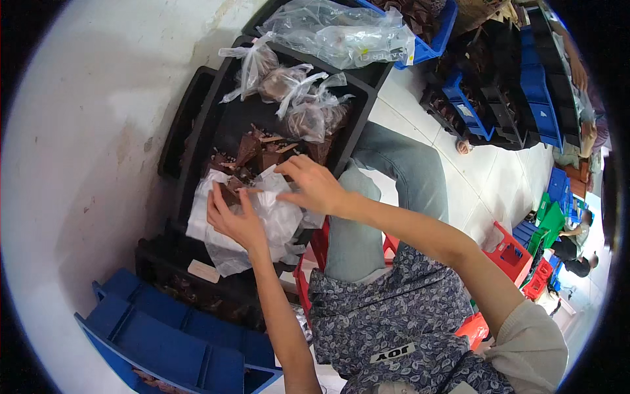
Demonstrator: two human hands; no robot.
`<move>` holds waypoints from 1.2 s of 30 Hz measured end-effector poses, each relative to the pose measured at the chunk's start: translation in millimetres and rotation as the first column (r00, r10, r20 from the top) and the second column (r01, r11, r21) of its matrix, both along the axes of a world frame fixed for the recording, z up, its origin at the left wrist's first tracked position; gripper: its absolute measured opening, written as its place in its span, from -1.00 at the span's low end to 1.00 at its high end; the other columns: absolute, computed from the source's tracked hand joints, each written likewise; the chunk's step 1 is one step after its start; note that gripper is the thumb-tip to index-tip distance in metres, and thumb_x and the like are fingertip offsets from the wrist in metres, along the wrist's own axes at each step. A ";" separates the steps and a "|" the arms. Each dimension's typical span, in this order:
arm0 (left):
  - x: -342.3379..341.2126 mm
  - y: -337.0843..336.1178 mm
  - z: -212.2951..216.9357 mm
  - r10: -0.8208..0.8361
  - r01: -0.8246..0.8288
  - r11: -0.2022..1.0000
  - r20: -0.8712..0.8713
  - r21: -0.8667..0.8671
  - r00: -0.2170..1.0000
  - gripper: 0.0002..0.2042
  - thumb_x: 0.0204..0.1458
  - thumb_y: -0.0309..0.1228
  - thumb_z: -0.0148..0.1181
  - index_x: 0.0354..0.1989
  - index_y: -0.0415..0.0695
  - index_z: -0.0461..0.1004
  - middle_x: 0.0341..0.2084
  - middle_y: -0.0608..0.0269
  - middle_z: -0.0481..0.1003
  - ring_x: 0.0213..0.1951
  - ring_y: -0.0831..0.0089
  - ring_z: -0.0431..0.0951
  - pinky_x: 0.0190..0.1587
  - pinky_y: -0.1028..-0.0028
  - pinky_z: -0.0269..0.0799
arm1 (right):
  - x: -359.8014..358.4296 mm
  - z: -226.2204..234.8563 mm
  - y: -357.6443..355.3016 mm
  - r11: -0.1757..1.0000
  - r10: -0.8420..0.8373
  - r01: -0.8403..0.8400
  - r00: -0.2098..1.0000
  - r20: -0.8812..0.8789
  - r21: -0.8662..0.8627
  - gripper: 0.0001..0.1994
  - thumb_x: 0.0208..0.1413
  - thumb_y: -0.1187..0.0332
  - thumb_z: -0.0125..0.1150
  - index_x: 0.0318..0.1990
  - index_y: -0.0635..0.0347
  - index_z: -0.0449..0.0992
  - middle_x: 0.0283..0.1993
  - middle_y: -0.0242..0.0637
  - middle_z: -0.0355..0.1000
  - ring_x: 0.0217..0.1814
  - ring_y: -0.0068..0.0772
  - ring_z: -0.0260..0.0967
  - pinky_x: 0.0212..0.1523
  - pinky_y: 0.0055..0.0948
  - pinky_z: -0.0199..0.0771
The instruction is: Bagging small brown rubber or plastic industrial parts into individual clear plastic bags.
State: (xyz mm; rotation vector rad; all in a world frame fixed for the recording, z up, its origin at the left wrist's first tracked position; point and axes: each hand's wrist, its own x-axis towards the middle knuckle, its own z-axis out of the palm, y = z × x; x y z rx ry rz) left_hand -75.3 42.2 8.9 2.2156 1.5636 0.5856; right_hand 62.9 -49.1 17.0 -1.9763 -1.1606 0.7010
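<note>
Black tray (357, 128) with brown parts (259, 154), tied bags (308, 115)

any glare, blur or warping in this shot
Head view: fisheye bends the wall and black tray edges, with dark corners outside the image circle; soft glare on the clear bags; flat, even light, weak shadows; left hand and right hand fairly sharp; far workers at the right rim small and smeared.

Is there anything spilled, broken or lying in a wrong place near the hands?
Nothing stands out. Both hands, left hand and right hand, hold a clear plastic bag over the black tray. The loose brown pieces stay inside the tray, beside the tied bags.
</note>
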 end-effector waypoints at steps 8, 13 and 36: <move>-35.0 -51.8 -23.9 -0.133 0.128 0.977 -0.019 -0.172 0.991 -0.14 -0.12 -0.02 0.22 0.27 -0.22 -0.04 0.28 -0.16 -0.14 0.30 -0.02 -0.15 0.25 0.04 -0.24 | -4.3 -14.2 -2.1 0.985 0.169 -0.165 0.982 0.083 -0.054 -0.78 -0.16 0.27 0.28 -0.39 0.20 0.47 -0.47 -0.26 0.32 -0.21 -0.23 0.33 -0.25 -0.37 0.36; -35.3 -49.8 -17.8 -0.233 0.174 0.962 -0.299 -0.211 0.925 -0.20 -0.09 -0.13 0.20 0.31 -0.06 -0.08 0.28 -0.13 -0.13 0.31 0.01 -0.13 0.25 0.00 -0.25 | 29.0 -2.5 -20.8 0.998 -0.047 0.049 0.998 0.049 -0.050 -0.70 -0.17 0.17 0.29 -0.36 0.20 0.48 -0.43 -0.29 0.36 -0.21 -0.27 0.31 -0.19 -0.32 0.30; 50.7 -83.1 100.1 0.786 0.274 0.393 0.476 -0.878 0.394 -0.72 0.10 -0.49 0.03 -0.04 -0.38 0.30 -0.16 0.15 0.41 -0.12 0.47 0.43 -0.07 0.55 0.37 | 29.8 90.1 -45.9 0.955 -0.224 0.296 0.672 -0.706 -0.022 -0.74 -0.04 0.38 0.26 -0.21 0.24 0.39 -0.28 -0.44 0.36 -0.21 -0.66 0.32 -0.15 -0.63 0.32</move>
